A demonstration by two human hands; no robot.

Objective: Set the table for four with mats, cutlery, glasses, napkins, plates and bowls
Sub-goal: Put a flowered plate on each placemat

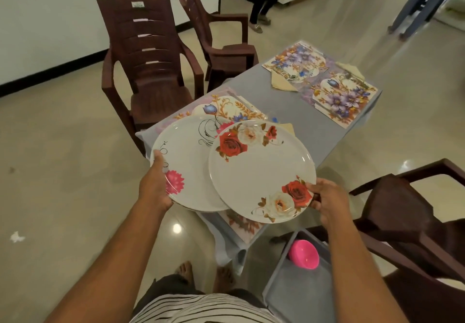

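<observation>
Two white plates held mid-frame above near end of grey table (314, 131). Left hand (156, 184) clamped on left rim of pink-flower plate (188, 166), thumb on top; plate carries black swirl lines. Right hand (327, 196) pinches lower right rim of rose plate (261, 171), red and cream roses at top and bottom edge; it overlaps pink-flower plate. Floral mats (334, 83) upper right on table, another partly hidden beneath plates. Pink bowl (304, 253) in grey bin, lower right.
</observation>
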